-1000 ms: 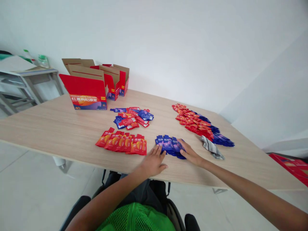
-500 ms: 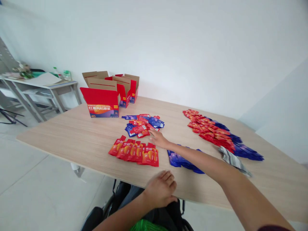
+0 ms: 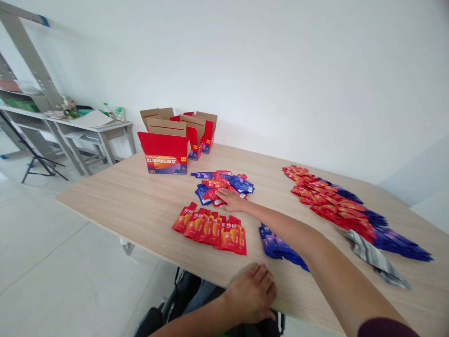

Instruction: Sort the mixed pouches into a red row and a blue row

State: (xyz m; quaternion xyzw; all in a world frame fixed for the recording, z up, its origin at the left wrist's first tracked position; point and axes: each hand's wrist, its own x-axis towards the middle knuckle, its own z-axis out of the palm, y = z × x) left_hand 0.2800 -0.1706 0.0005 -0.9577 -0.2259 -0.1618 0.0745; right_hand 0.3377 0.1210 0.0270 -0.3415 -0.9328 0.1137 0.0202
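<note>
My right hand [image 3: 232, 200] reaches across the wooden table [image 3: 133, 206] and lies with fingers stretched out on the near edge of a mixed heap of red and blue sachets [image 3: 224, 185]. My left hand [image 3: 253, 292] rests at the table's near edge with its fingers curled under, holding nothing that I can see. A fanned row of red sachets [image 3: 212, 229] lies between the hands. A fanned row of blue sachets [image 3: 280, 245] lies under my right forearm, partly hidden by it.
Open red cartons [image 3: 168, 150] stand at the far left of the table. A long spread of red and blue sachets [image 3: 336, 201] runs along the right, with a grey striped cloth [image 3: 375, 257] at its near end. Grey metal shelving [image 3: 70, 135] stands left of the table.
My right hand left the blue row and reached forward to the mixed heap. My left hand drew back from the blue row to the table's near edge. The view swung left.
</note>
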